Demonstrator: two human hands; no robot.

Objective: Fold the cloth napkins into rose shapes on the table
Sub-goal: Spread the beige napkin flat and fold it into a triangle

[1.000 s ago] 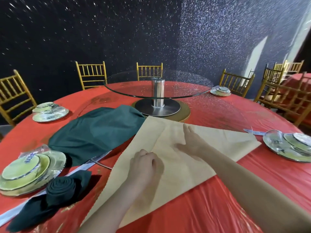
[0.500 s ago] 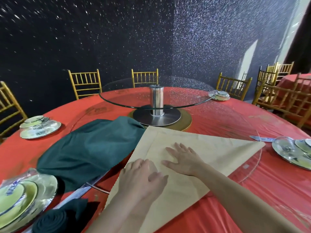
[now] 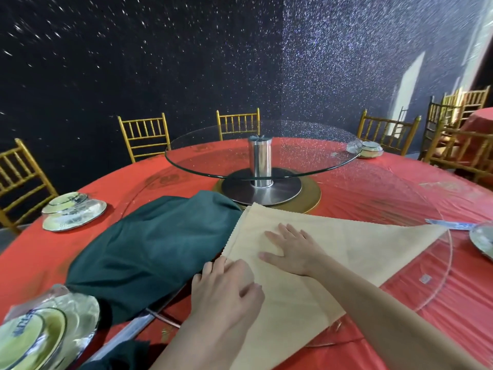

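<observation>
Beige napkin point(image 3: 360, 249) lies flat on red table point(image 3: 400, 188), folded to a triangle: apex toward table centre, one long point out to the right, the other running down to the bottom edge of the view

Right hand point(image 3: 293, 249) flat on napkin, palm down, fingers straight and spread, pointing up-left toward the apex, holding nothing. It sits in the napkin's left-centre part, forearm crossing the cloth from lower right

Left hand point(image 3: 226, 289) rests on top of napkin just below-left of right hand, hands close but apart. Fingers loosely bent, fingertips at the zigzag left edge, thumb out toward the right; no cloth seen gathered in it, so not gripping

Green cloth pile point(image 3: 149, 249) just left of napkin, touching its left edge. Another dark green cloth point(image 3: 125, 353) at bottom edge, partly cut off

Glass turntable point(image 3: 306, 156) on metal post at table centre, beyond the apex. Wrapped plate stacks at far left point(image 3: 72, 212), near left point(image 3: 45, 335), right edge point(image 3: 482, 241). Gold chairs point(image 3: 145, 134) round the table
</observation>
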